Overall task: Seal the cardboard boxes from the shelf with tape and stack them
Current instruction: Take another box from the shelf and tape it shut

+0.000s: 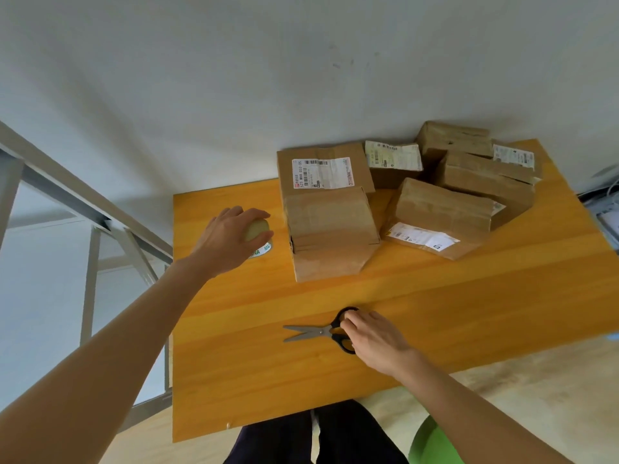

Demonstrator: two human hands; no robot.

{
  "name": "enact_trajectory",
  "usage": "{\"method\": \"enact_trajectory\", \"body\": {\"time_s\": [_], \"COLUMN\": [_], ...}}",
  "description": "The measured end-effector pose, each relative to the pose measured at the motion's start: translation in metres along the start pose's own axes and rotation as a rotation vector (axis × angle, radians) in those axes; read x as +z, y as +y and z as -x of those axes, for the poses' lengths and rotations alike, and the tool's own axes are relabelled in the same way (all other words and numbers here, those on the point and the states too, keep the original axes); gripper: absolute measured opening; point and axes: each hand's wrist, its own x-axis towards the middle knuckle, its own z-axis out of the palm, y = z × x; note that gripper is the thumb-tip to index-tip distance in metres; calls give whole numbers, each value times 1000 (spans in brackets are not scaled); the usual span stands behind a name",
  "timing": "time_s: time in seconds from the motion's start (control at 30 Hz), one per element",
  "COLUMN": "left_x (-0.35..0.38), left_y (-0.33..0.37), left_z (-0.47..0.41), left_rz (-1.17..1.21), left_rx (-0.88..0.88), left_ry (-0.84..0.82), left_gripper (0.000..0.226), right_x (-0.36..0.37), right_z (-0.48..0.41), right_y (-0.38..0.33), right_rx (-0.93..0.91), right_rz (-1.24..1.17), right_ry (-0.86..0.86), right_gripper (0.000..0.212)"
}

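Several cardboard boxes with shipping labels stand on the orange wooden table (469, 313). The nearest box (330, 229) is at centre. Another box (435, 217) lies to its right, with more piled behind at the wall (475, 162). My left hand (231, 241) grips a pale roll of tape (256, 230) on the table, left of the nearest box. My right hand (375, 339) holds the black handles of a pair of scissors (321, 331) lying on the table, blades open and pointing left.
A grey metal shelf frame (90, 212) stands to the left of the table. A white wall runs behind the boxes. A green seat (432, 443) and my dark trousers show below the table's front edge. Cables lie at the far right.
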Motion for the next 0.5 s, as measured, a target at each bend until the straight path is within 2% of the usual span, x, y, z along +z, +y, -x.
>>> {"method": "enact_trajectory", "body": {"time_s": [0.17,0.37,0.43,0.5], "left_x": [-3,-8,-10,-11], "left_y": [2,0,1,2], "left_z": [0,-3,-3,-3], "left_rz": [55,121,146,181], "left_rx": [-7,-27,-40,-60], "left_ry": [-17,-37,-50,-63], "left_gripper": [35,29,28,28], "right_x": [9,6,3,-4], "right_z": [-14,-23,-23,-23], "right_y": [-9,-19,-23,-28], "right_rx": [97,137,189,250], "right_rz": [52,189,121,-69], "right_ry": [-55,-134,-110,-66], "right_gripper": [43,28,29,33]}}
